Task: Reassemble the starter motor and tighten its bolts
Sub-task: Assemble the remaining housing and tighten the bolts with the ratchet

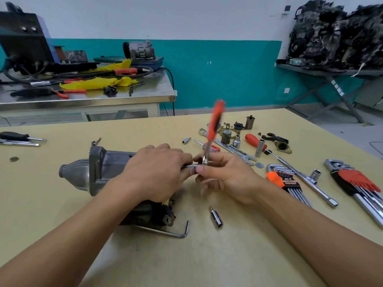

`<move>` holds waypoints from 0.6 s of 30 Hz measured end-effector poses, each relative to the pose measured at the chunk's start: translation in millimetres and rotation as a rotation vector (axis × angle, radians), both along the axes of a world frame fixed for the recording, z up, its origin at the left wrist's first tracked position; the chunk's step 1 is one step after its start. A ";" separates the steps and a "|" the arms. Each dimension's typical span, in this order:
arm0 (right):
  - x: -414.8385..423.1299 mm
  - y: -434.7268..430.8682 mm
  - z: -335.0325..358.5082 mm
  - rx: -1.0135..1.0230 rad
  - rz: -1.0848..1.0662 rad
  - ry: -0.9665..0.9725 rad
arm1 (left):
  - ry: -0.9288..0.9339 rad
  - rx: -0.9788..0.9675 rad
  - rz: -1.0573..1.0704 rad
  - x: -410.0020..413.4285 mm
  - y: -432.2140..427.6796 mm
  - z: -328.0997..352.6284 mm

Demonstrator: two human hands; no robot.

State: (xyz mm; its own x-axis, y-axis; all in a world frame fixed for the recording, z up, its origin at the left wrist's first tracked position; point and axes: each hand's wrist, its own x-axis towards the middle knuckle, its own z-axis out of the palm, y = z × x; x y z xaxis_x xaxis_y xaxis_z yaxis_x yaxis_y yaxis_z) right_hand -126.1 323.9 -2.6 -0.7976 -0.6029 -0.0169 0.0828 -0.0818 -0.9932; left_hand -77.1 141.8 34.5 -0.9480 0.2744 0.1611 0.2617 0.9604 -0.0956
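The grey starter motor [99,168] lies on its side on the yellow table [207,255], nose cone pointing left. My left hand [154,172] rests over its rear end and pinches a thin metal bit or bolt [187,166] that sticks out to the right. My right hand [226,177] meets it there and grips the head of a ratchet wrench with an orange-and-black handle [215,123]. The handle stands up, blurred by motion. The motor's rear face is hidden under my hands.
A bent hex key [178,234] and a bit socket [216,217] lie in front of the motor. On the right are two hex key sets [286,181], [356,183], a T-handle socket wrench [306,179], spanner, sockets, screwdrivers and small motor parts. Screwdrivers [20,138] lie far left.
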 end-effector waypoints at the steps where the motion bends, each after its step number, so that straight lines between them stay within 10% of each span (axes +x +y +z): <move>1: 0.1 1.9 -1.4 0.017 -0.018 0.065 | 0.001 -0.005 0.005 -0.3 0.3 -0.5; 18: 0.0 2.4 -7.2 0.018 -0.054 0.158 | 0.015 -0.001 0.024 1.0 2.4 0.3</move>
